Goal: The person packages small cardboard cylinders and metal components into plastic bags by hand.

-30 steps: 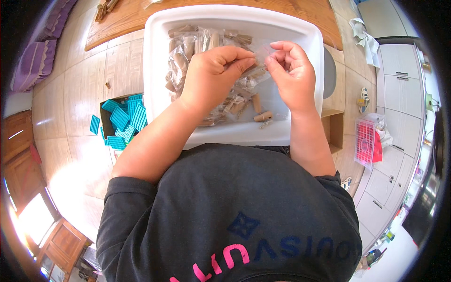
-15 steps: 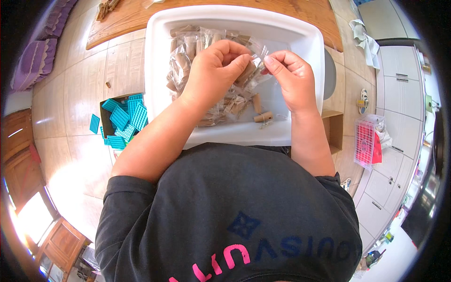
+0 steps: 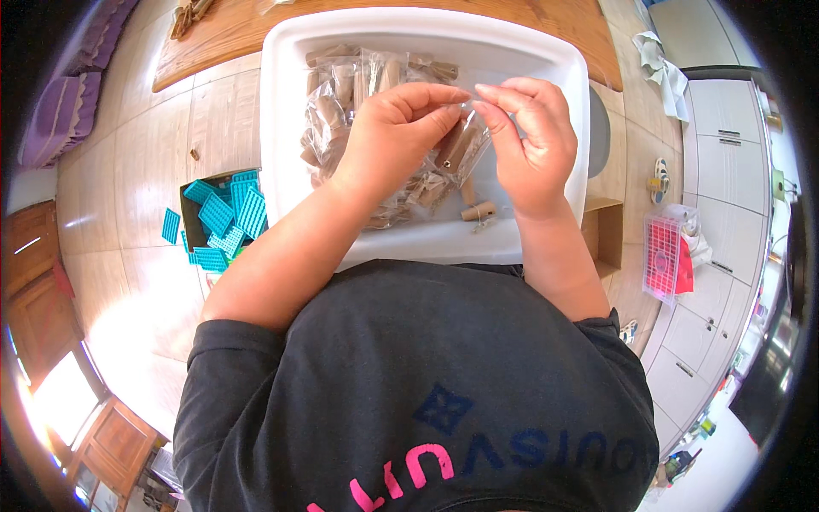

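Between my two hands hangs a small clear plastic bag (image 3: 467,147) with brown tube-like pieces inside. The fingertips of my left hand (image 3: 401,124) pinch its upper edge. Close beside them, my right hand (image 3: 531,141) has thumb and fingers closed on the same edge. Both hands are over a white plastic tub (image 3: 546,230). Under them in the tub lie several more clear bags of brown pieces (image 3: 328,111), partly hidden by my left hand and forearm. A loose brown tube-like piece (image 3: 479,212) rests on the tub's floor below my right hand.
Left of the tub, a dark box (image 3: 194,224) holds teal ridged plates (image 3: 218,213), a few lying outside it. A wooden table (image 3: 230,47) lies beyond the tub. On the right are an open cardboard box (image 3: 606,235), a pink-and-clear basket (image 3: 665,256) and white cabinets (image 3: 725,179).
My right hand has moved slightly up and left, bringing its fingertips next to my left ones. The bag now hangs lower, with its brown pieces in plainer view.
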Demonstrator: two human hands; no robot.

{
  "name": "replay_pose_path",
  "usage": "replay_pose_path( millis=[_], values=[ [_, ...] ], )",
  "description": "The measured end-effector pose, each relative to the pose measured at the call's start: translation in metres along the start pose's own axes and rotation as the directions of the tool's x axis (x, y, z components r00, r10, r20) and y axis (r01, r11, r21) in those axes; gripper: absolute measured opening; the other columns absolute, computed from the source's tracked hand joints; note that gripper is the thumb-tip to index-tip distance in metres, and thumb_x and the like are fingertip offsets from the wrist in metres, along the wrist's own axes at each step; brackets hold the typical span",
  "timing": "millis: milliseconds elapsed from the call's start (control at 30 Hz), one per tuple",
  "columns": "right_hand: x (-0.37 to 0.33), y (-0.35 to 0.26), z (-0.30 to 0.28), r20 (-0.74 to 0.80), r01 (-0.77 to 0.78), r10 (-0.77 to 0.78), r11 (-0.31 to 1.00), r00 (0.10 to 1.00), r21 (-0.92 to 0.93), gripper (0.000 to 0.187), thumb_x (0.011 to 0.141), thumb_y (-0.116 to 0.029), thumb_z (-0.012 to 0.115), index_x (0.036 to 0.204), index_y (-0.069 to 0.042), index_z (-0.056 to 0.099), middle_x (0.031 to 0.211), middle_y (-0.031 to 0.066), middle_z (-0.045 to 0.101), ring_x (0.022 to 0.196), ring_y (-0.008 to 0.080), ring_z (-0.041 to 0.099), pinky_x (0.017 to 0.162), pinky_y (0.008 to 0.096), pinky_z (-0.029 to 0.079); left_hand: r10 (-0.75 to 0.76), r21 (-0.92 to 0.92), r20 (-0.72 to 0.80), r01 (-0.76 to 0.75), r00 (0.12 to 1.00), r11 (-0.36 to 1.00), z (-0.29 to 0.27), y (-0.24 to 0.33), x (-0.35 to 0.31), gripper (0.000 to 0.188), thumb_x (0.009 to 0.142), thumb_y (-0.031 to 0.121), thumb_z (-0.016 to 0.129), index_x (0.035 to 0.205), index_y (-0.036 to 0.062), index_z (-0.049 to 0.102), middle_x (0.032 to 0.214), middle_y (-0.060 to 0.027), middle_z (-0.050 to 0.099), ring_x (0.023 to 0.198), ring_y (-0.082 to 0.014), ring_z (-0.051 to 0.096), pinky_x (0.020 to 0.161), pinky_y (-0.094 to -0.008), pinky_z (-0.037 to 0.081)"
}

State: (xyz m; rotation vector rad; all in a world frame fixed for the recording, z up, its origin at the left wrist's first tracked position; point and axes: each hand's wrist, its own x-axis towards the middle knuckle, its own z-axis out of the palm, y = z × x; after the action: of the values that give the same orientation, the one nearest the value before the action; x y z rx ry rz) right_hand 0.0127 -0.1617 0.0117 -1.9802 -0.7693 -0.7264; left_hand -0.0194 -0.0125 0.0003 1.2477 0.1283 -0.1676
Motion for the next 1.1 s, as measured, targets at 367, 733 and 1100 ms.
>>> replay_pose_path(
  millis=[367,733,1100],
  values=[
    [-0.005,0.005,0.002,0.077,-0.197,0.192,0.978,0.978,0.062,0.009,0.073,-0.004,0.066,0.071,-0.003,0.057,0.072,0.0061,0.058,0.066,0.0209,0.052,0.061,0.0288,0.043,0.075,0.235,0.058,-0.087,0.995,0.968,0.007,-0.002,-0.011,0.016,0.085,0.010,0.059,0.096,-0.0004,0.064,0.076,-0.0015,0.063,0.065,-0.0043,0.052,0.058,-0.0197,0.045],
    [-0.002,0.000,0.000,0.050,0.012,-0.012,1.000,0.999,0.006,0.008,0.069,-0.004,0.067,0.072,-0.003,0.061,0.074,0.0066,0.058,0.069,0.0228,0.052,0.061,0.0298,0.043,0.059,0.186,0.036,-0.065,0.998,0.980,0.006,0.001,-0.009,0.016,0.086,0.008,0.057,0.098,0.0005,0.064,0.078,0.0017,0.061,0.070,-0.0036,0.051,0.062,-0.0178,0.043],
    [0.002,0.033,-0.012,-0.088,-0.455,0.774,0.455,0.627,0.765,0.008,0.090,-0.012,0.051,0.088,-0.005,0.054,0.076,0.0048,0.056,0.068,0.0123,0.051,0.064,0.0253,0.043,0.038,0.153,-0.052,-0.030,0.998,0.988,0.004,0.005,-0.008,0.015,0.087,0.008,0.056,0.098,-0.0008,0.062,0.085,-0.0035,0.065,0.073,-0.0061,0.055,0.065,-0.0199,0.046]
  ],
)
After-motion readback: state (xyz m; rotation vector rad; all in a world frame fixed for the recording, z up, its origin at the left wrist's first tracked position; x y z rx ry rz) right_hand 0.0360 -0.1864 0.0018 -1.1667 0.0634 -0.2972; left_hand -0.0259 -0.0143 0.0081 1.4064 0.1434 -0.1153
